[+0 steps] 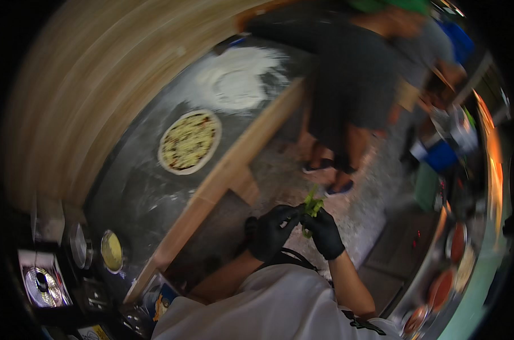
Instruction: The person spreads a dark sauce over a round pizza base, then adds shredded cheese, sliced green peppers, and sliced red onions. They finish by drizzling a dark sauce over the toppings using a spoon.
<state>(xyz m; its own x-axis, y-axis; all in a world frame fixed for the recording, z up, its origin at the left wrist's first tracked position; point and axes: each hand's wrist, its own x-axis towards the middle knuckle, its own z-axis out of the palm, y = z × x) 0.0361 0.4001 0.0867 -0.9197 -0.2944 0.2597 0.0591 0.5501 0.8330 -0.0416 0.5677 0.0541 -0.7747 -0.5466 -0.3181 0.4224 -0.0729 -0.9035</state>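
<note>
Both my hands wear black gloves and meet in front of my body, above the floor. My right hand (326, 231) is closed around a small bunch of bright green leaves (312, 206), which look like herb leaves. My left hand (273, 228) has its thumb and fingers pinched together against the same leaves. On the dark counter to the left lies a raw pizza (190, 141), a pale round of dough topped with shredded cheese and dark red sauce. It is well apart from my hands.
White flour (240, 79) covers the counter's far part. A wooden edge (211, 190) borders the counter. A bowl of yellow shreds (112, 251) sits near left, beside a metal container (43, 286). A person in dark clothes (353, 79) stands ahead. Containers of red food (441, 288) line the right.
</note>
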